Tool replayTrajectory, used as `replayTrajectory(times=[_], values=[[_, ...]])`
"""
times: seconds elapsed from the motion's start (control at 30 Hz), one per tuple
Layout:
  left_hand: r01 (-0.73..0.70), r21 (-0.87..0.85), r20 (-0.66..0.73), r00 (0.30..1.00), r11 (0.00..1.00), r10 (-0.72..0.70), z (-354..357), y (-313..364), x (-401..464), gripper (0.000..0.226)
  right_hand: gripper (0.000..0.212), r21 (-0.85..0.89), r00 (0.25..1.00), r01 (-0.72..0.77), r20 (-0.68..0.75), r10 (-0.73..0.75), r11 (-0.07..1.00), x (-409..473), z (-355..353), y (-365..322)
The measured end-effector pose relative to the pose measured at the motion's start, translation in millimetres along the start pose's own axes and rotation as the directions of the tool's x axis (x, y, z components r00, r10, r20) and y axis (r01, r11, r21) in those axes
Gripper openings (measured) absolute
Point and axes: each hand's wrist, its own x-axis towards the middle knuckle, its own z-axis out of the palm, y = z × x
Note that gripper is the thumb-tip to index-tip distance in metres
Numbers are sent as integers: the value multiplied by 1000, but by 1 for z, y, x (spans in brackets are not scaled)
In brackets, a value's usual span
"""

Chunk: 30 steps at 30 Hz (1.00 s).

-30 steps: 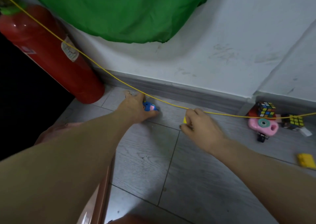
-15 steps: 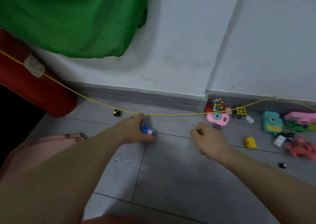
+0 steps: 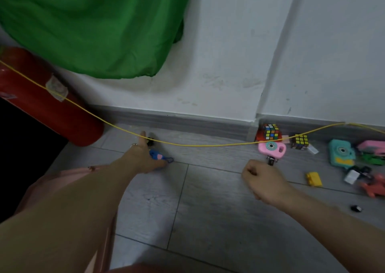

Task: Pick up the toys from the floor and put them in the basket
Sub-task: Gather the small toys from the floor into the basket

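My left hand [image 3: 141, 158] reaches low over the grey floor and pinches a small blue toy with a pink heart [image 3: 158, 155]. Its index finger points at a tiny black piece [image 3: 150, 141] by the skirting. My right hand [image 3: 263, 181] hovers as a curled fist, and whatever is inside is hidden. Just beyond it stands a pink toy camera [image 3: 271, 148]. Against the wall are a Rubik's cube [image 3: 270, 131] and a black-and-yellow cube [image 3: 300, 142]. A teal camera [image 3: 340, 155], a yellow block [image 3: 313, 179] and a coral toy [image 3: 373, 187] lie to the right. No basket is clearly in view.
A yellow cord [image 3: 187, 145] sags across the scene above the floor. A red fire extinguisher [image 3: 52, 106] leans at the left under green cloth [image 3: 93, 27]. A pink shape [image 3: 62, 179] lies under my left forearm. A small black piece [image 3: 356, 208] sits at the right.
My right hand closed over a small yellow piece on the floor and lifted away as a fist. The left hand kept hold of the blue toy. The view swung right, revealing more toys.
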Motion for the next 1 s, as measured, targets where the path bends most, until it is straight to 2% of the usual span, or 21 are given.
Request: replayTrajectory(times=[0.03, 0.17, 0.27, 0.47, 0.57, 0.67, 0.77, 0.9, 1.0], values=[[16, -10, 22, 1000, 1000, -15, -1, 5, 4, 128, 20, -2, 1000, 4, 0, -4, 1000, 0, -1, 2], [30, 61, 106, 994, 998, -37, -2, 24, 13, 89, 18, -18, 1000, -28, 6, 28, 999, 1, -11, 14], [-22, 120, 149, 989, 992, 4, 2, 32, 7, 79, 19, -29, 998, -49, -27, 48, 998, -1, -23, 20], [-199, 208, 272, 952, 958, 138, 21, 68, -31, 68, 18, -64, 988, -95, -129, 86, 993, -10, -39, 32], [-340, 193, 371, 894, 920, 253, 45, 100, -63, 60, 14, -228, 969, -64, -249, 5, 972, -24, -48, 39], [-464, 211, 412, 840, 860, 353, 74, 133, -91, 62, 20, -371, 921, -40, -374, -110, 928, -36, -54, 52], [-552, 267, 473, 789, 790, 392, 95, 165, -109, 69, 27, -359, 904, -83, -420, -81, 930, -43, -64, 68], [-501, 236, 459, 813, 833, 359, 111, 190, -114, 75, 34, -429, 948, -85, -313, -60, 900, -44, -68, 91], [-496, 312, 468, 823, 811, 323, 123, 201, -114, 83, 31, -462, 968, -61, -245, -62, 885, -42, -66, 100]])
